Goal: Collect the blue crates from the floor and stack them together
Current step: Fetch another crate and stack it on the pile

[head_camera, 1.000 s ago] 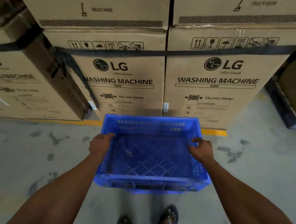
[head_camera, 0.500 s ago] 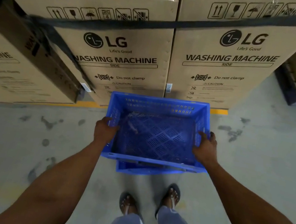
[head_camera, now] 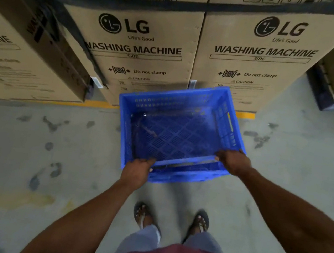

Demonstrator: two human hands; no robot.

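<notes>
1. At the bottom of the frame stand the person's sandalled feet (head_camera: 171,219) on the grey concrete floor (head_camera: 25,158), facing the crates.
2. Just above them, the left hand (head_camera: 136,170) grips the near-left corner of the upper blue crate (head_camera: 179,128), fingers curled over its rim. The right hand (head_camera: 234,161) holds the near-right corner the same way.
3. The upper blue crate sits in the centre of the frame, tilted. Beneath its near edge shows the lower blue crate (head_camera: 187,174), apparently resting on the floor.
4. My reading: this is the stacking step, the upper crate being set into or onto the lower one. It looks not fully seated, since the near rims do not line up.
5. The next move likely calls for squaring the corners, pressing down evenly, then letting go.
6. Farthest off, across the upper frame, stand washing machine cartons (head_camera: 144,42), just behind the crates, with a yellow floor line (head_camera: 245,115) at their foot.
</notes>
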